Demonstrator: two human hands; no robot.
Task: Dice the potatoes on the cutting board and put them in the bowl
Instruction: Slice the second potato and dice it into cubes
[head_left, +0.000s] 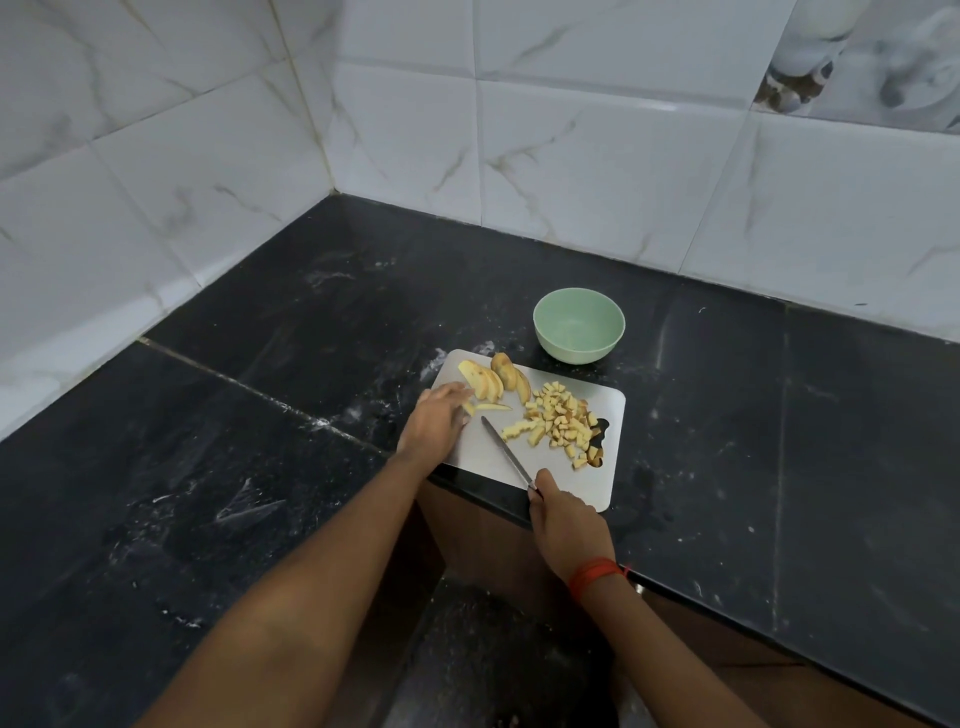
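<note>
On the dark stone worktop (727, 415), right at its front edge, your grey cutting board (550, 470) lies with the potatoes in three states. A loose heap of diced potato (563, 418) covers the right part of the board, and a few cubes spill over the dark handle cut-out (602, 428) at that end. At the far left corner a fan of unpeeled potato slices (485, 382) leans together, with a second sliced piece (511, 376) just beside it, touching or nearly so. Below the slices lie a few thin potato strips (493, 407). Your left hand (434, 421) rests on the left part of the board, its fingers fairly straight and close together, reaching over the near ends of the strips and up against the slices. Your right hand (563, 525) curls its fingers around the handle of a knife (506, 452), hiding the handle; the thin blade runs away from you and to the left, low over bare board, its tip near the strips and apart from the diced heap. A red thread (597, 571) circles that wrist. The pale green bowl (571, 353) stands upright on the worktop just beyond the far edge of the board, near the slices, and white marbled tiles (571, 156) rise behind it.
</note>
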